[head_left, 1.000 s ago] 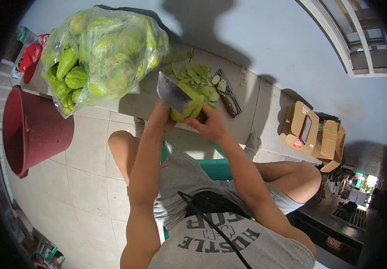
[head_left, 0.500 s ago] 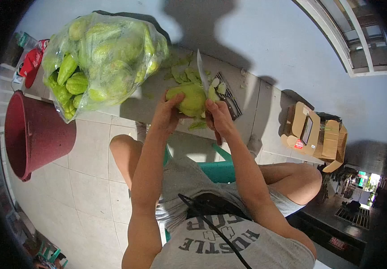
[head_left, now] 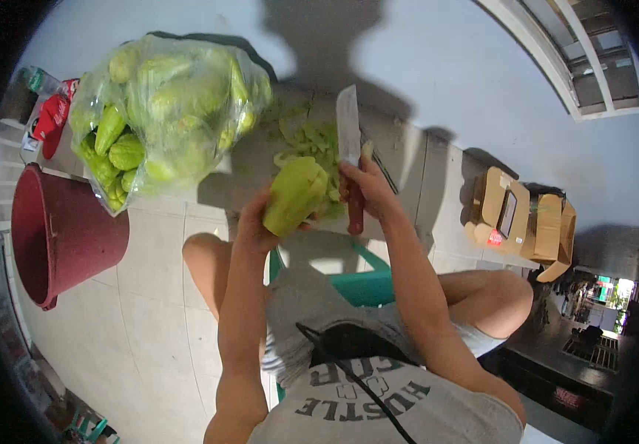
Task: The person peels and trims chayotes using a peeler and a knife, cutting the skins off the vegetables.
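My left hand point(head_left: 254, 226) is wrapped around the lower left side of a pale green chayote point(head_left: 296, 194), which is held tilted above the tiled floor. In my right hand point(head_left: 371, 189) is a knife point(head_left: 348, 124). Its broad blade points away from me, and its reddish-brown handle shows below my fingers. The blade stands apart from the chayote. Green peelings point(head_left: 310, 139) lie in a pile on the floor just beyond both hands. A dark slatted object to the right of the knife is partly hidden by my right hand.
A large clear plastic bag point(head_left: 179, 111) full of chayotes stands at the upper left. Below it is a dark red bucket point(head_left: 83, 229). An opened cardboard box point(head_left: 512, 211) lies by the wall on the right. A green stool point(head_left: 364, 287) is between my legs.
The knife has come away from the chayote, and its flat side now faces the camera. My left hand has drawn the chayote lower and turned it to a more upright slant.
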Demonstrator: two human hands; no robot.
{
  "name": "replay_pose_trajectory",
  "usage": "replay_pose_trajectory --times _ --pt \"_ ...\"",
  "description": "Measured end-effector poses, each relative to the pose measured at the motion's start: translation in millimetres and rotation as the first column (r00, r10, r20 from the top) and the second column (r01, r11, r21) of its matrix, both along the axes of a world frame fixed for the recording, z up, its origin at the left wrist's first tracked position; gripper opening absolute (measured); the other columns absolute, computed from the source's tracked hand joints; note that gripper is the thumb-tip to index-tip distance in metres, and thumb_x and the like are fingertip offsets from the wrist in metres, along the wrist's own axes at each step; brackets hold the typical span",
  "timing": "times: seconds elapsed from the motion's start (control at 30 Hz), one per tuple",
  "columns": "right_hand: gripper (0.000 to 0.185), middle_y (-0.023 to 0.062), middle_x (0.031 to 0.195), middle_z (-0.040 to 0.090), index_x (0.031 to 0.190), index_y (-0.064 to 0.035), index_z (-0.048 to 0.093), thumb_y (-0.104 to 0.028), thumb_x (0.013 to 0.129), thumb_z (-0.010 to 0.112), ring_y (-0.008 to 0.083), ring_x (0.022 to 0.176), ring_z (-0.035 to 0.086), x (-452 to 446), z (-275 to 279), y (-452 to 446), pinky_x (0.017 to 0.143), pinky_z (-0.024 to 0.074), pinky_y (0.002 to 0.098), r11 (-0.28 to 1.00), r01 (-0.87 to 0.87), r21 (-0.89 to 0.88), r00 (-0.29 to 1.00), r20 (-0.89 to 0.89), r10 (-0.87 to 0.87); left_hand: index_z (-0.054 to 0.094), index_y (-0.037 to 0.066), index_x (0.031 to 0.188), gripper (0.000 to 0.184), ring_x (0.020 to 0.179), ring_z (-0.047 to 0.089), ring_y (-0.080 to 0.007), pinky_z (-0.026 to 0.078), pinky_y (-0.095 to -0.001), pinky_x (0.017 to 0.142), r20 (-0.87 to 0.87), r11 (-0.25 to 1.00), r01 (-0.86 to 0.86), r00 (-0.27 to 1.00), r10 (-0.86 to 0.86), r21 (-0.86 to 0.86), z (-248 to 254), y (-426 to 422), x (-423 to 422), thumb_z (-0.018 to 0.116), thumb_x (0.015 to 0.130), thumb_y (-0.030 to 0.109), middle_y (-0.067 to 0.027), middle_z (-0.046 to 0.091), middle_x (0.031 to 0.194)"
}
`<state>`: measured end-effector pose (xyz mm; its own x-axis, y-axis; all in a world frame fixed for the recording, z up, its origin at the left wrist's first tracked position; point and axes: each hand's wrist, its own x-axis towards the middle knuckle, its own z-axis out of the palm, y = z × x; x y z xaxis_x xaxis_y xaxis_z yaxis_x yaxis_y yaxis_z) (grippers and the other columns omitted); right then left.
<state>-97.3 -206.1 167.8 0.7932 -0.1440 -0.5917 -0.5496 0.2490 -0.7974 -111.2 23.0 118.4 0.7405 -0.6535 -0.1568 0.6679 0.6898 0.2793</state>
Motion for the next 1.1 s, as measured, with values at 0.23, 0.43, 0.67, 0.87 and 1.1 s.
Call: replay_pose_trajectory --times 0.23,0.43,0.67,0.87,1.1 --pt "0.023 0.0161 0.072 0.060 0.099 0.0002 0.047 -0.012 0.086 0.063 0.0308 0.065 0.064 -22 -9 4 0.063 0.0506 0.0412 0.453 -0.063 -0.889 0.832 0.204 0.516 0.042 0.000 0.131 0.061 0.083 0.066 -0.0319 0.057 -0.0421 0.067 0.000 0.936 0.031 0.999 -0.033 0.351 -25 -11 26 0.069 0.081 0.021 -0.0170 0.059 0.113" --pt "0.026 0.0217 0.075 0.064 0.099 -0.0049 0.048 -0.018 0.083 0.064 0.0413 0.069 0.066 -39 0 20 0.060 0.0510 0.0504 0.247 -0.165 -0.955 0.773 0.030 0.634 0.047 0.003 0.128 0.060 0.090 0.064 -0.0289 0.055 -0.0434 0.066 0.071 0.890 -0.070 0.997 0.042 0.451 -15 -20 19 0.071 0.073 0.011 -0.0117 0.061 0.106" --pt "0.027 0.0167 0.067 0.062 0.091 -0.0039 0.049 -0.013 0.075 0.070 0.0371 0.065 0.065 -41 0 20 0.057 0.0491 0.0472 0.103 -0.081 -0.991 0.761 0.006 0.648 0.052 0.004 0.122 0.060 0.089 0.063 -0.0264 0.055 -0.0408 0.064 0.149 0.924 -0.004 0.987 -0.057 0.382 -40 -15 19 0.072 0.066 0.015 -0.0109 0.062 0.106" --pt "0.023 0.0175 0.066 0.061 0.090 -0.0044 0.049 -0.011 0.078 0.067 0.0390 0.066 0.064 -41 -7 11 0.057 0.0487 0.0488 0.197 -0.046 -0.979 0.732 0.101 0.673 0.052 0.004 0.124 0.065 0.090 0.064 -0.0263 0.056 -0.0399 0.063 0.149 0.902 -0.004 0.986 -0.067 0.432 -12 -19 18 0.072 0.063 0.013 -0.0117 0.062 0.106" --pt "0.025 0.0249 0.087 0.066 0.098 -0.0009 0.052 -0.007 0.077 0.064 0.0448 0.084 0.063 -39 -49 -33 0.068 0.0491 0.0522 0.319 -0.178 -0.931 0.897 -0.020 0.441 0.045 0.001 0.134 0.091 0.093 0.064 -0.0246 0.057 -0.0389 0.070 0.225 0.904 -0.017 0.971 -0.088 0.427 3 -12 23 0.082 0.052 0.005 -0.0102 0.061 0.110"
